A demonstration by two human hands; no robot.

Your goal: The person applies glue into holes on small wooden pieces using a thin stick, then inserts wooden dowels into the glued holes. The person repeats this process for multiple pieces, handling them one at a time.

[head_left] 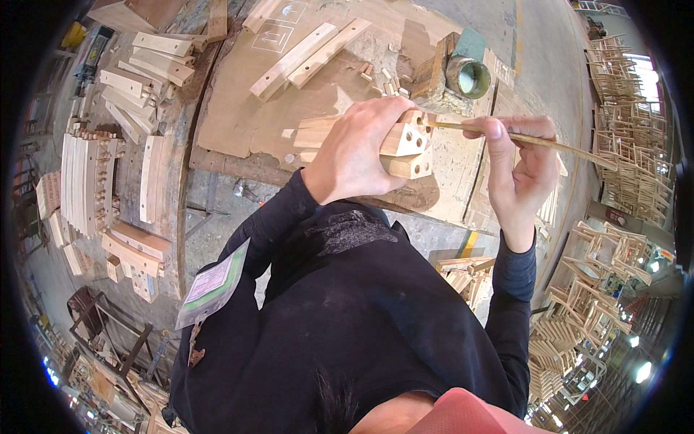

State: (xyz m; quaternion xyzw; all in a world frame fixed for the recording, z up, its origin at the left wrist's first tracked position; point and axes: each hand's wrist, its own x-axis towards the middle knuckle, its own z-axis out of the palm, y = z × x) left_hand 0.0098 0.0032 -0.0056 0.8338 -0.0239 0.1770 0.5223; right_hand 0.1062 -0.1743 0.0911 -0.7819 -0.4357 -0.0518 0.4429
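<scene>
My left hand (363, 150) is wrapped over a bundle of wooden pieces (410, 149) whose right ends, drilled with round holes, face right. Between the fingers of my right hand (522, 160) is a thin wooden stick (560, 147). Its left tip reaches the holed end of the uppermost piece; whether it enters a hole I cannot tell. Just beyond my hands lies a round container (468, 77) on its side, with pale stuff inside, fixed by a wooden block (436, 69). Several short dowels (391, 81) are scattered near my left fingertips.
Cardboard (238, 119) covers the worktable. Two long drilled wooden bars (312, 56) lie toward its far side. On the left, a second surface carries stacks of wooden pieces (90, 181). More wooden parts (466, 278) sit below the table's near edge, and wooden frames (629, 123) are piled far right.
</scene>
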